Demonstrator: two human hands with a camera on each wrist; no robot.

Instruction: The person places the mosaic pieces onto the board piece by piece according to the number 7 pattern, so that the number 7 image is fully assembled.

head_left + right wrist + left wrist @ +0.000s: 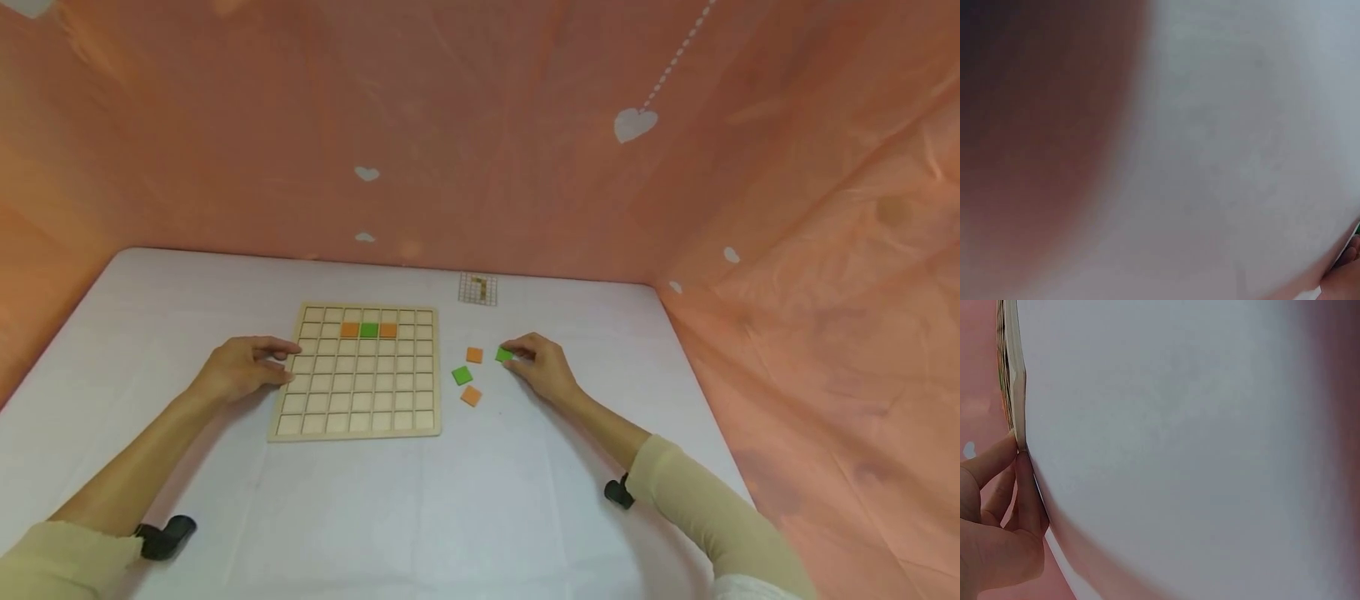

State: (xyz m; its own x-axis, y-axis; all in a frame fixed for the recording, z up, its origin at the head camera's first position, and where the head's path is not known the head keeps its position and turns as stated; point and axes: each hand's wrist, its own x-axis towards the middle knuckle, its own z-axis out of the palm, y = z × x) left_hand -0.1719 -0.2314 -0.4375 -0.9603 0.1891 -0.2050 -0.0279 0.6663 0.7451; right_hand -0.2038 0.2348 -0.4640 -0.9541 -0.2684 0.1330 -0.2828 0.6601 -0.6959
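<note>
A square wooden grid board (360, 432) lies on the table, with an orange tile (349, 331), a green tile (369, 331) and another orange tile (387, 331) side by side in its second row from the back. My left hand (238, 369) touches the board's left edge with extended thumb and forefinger; in the left wrist view the fingertips (1011, 442) are right at that edge. To the right of the board, my right hand (547, 367) pinches a green tile (503, 355) between thumb and forefinger. Most of the right wrist view is blurred, with that hand (1342, 275) in the corner.
Between board and right hand lie loose tiles: an orange tile (474, 355), a green tile (461, 376) and another orange tile (471, 396). A small gridded card (477, 289) with a pattern lies near the white table's (450, 500) back edge. Orange cloth (480, 150) surrounds the table.
</note>
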